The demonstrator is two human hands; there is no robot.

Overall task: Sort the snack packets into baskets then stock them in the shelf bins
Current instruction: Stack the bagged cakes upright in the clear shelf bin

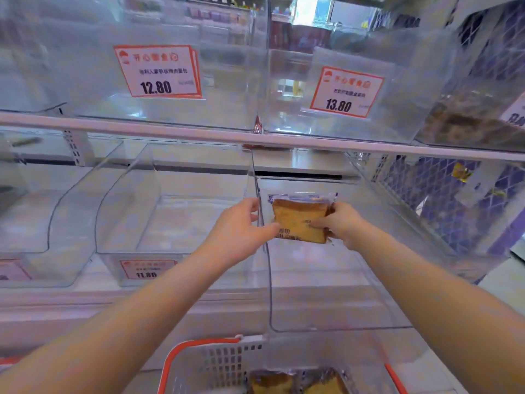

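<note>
A clear-wrapped snack packet [298, 220] holding a brown slice of cake stands upright inside the clear shelf bin [335, 308] on the lower shelf. My right hand [341, 223] grips its right edge. My left hand [238, 228] reaches across the bin's left wall, its thumb on the packet's lower left corner. Below, a white basket with an orange rim [210, 362] holds more of the same packets [301, 382].
Clear bins [159, 217] stand to the left on the lower shelf, one with an 11.80 tag [146, 269]. Upper-shelf bins carry price tags 12.80 [157, 71] and 13.80 [346, 92]. A white shelf rail [142, 129] runs across. A bin of brown snacks [468, 120] sits upper right.
</note>
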